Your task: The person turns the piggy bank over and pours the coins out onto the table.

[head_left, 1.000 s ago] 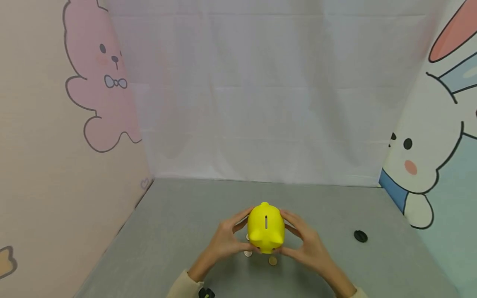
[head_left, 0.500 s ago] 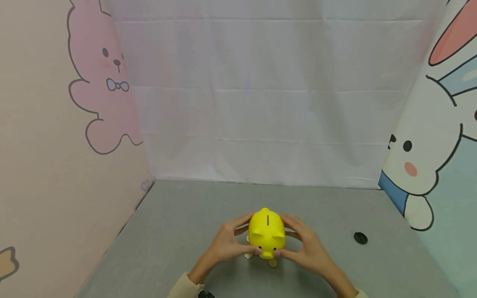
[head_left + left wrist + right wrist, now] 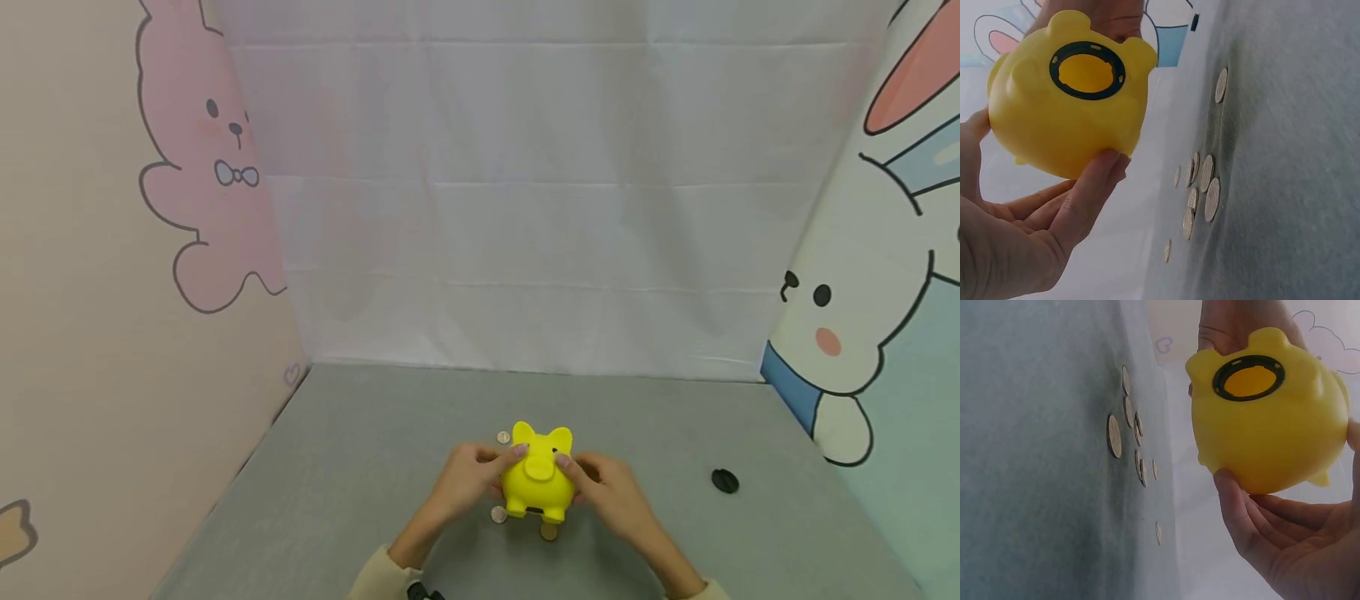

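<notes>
Both hands, left hand [image 3: 468, 479] and right hand [image 3: 611, 492], grip a yellow plastic piggy bank [image 3: 537, 482] above scattered round coins [image 3: 1205, 187].

Smooth matt yellow plastic for the piggy bank [image 3: 538, 480], dull metal for the coins [image 3: 1208, 187] beneath, grey felt-like tabletop [image 3: 375, 433].

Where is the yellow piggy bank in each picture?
Head view: the yellow piggy bank sits low in the middle, snout toward the camera, held between the left hand and the right hand.
Left wrist view: it fills the upper left, its open round hole showing.
Right wrist view: it fills the upper right, hole showing too.
Shared landmark: the coins on the grey table.
</notes>
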